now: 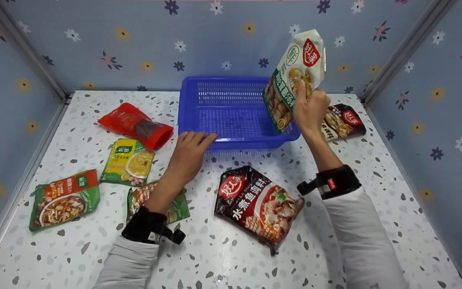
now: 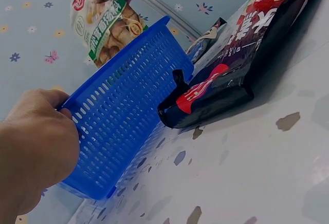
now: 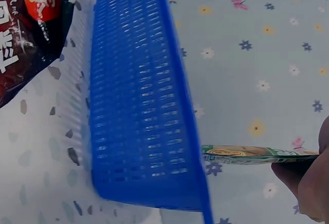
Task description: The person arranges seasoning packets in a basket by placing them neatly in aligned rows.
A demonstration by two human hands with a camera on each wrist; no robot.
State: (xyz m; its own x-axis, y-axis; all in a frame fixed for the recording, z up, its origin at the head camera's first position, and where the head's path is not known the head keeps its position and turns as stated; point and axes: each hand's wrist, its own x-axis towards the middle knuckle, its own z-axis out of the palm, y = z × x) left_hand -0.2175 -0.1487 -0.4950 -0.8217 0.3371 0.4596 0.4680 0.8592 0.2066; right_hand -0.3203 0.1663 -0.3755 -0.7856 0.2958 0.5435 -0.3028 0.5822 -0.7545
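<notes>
The flat, rectangular white, green and brown printed food pouch (image 1: 289, 82) is held by the right hand (image 1: 312, 109), tilted with its printed face visible, its lower end at the right end of the basket opening. The rectangular blue plastic basket (image 1: 231, 120), with slotted walls, stands opening upward on the counter (image 1: 199, 257); the left hand (image 1: 190, 154) grips its near rim, toward the left corner.
</notes>
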